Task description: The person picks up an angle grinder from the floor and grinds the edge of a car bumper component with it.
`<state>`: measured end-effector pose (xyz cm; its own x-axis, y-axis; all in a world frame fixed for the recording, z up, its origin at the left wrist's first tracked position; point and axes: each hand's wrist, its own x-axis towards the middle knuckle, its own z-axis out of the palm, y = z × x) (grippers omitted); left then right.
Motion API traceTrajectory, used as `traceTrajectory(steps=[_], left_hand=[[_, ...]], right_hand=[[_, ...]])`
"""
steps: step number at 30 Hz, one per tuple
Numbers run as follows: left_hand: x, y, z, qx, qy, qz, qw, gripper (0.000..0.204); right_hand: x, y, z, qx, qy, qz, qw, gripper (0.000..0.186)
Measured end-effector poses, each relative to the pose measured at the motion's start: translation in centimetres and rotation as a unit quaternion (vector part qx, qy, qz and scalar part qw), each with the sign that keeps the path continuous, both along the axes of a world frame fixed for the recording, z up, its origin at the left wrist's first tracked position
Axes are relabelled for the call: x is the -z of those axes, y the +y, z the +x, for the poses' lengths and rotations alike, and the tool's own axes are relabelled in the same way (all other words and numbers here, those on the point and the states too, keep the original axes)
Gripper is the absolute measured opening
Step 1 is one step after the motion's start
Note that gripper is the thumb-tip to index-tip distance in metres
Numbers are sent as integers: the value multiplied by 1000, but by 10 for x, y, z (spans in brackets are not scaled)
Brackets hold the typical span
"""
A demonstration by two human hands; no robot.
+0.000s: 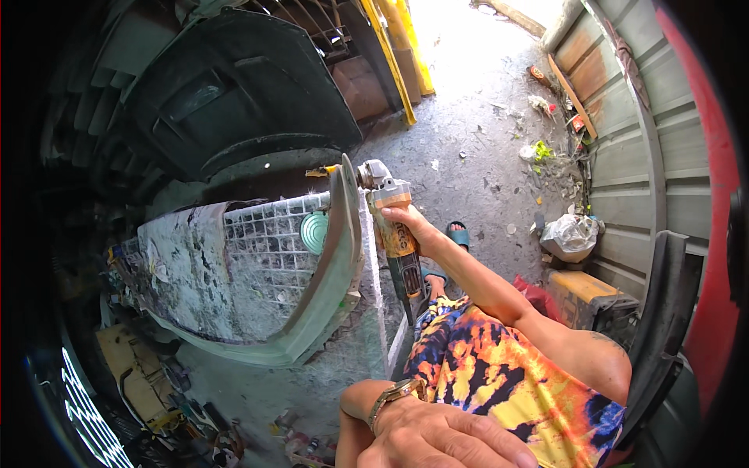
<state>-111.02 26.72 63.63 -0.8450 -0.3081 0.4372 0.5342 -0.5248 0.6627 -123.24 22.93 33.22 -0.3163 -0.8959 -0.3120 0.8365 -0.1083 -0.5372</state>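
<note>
My right hand [413,228] is wrapped around the worn orange-and-black body of an angle grinder [399,242]. Its silver head is up at the narrow top end of a long, curved, pale greenish panel [331,300]. Whether the disc touches the panel, I cannot tell. The panel lies across a dusty white wire-mesh stand [265,234], partly covered by a stained sheet [183,246]. Close in at the lower edge, my left hand [441,437], with a metal watch on its wrist, has its fingers stretched out and nothing visible in them; part of it is cut off.
A round green ringed piece [314,232] rests on the mesh. Beyond the stand leans a black car hood [242,93]. To the right are a corrugated wall [624,179], a white plastic bag [571,234], a yellow-topped box [585,288] and a long black trim piece [663,312]. Litter dots the concrete floor.
</note>
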Motion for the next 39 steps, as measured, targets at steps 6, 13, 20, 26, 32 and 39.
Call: traceTrajectory(steps=[6,13,20,26,32,39], left_hand=[[-13,5,4,-44,-50,14,998,42],[6,1,6,-15,8,-4,1000,40],[28,6,-1,-54,148,6,988,43],[35,-7,-6,51,176,26,983,46],[39,-8,-19,68,226,18,971,43],[56,-10,-17,-19,125,-81,989,40]], right_hand=[[0,1,2,-17,18,-1,1000,49],[4,7,16,-21,3,10,1000,48],[-2,0,8,-5,-5,16,1000,42],[0,4,15,-28,2,11,1000,46],[9,25,25,-19,-21,-7,1000,48],[42,54,-21,91,-39,45,994,49]])
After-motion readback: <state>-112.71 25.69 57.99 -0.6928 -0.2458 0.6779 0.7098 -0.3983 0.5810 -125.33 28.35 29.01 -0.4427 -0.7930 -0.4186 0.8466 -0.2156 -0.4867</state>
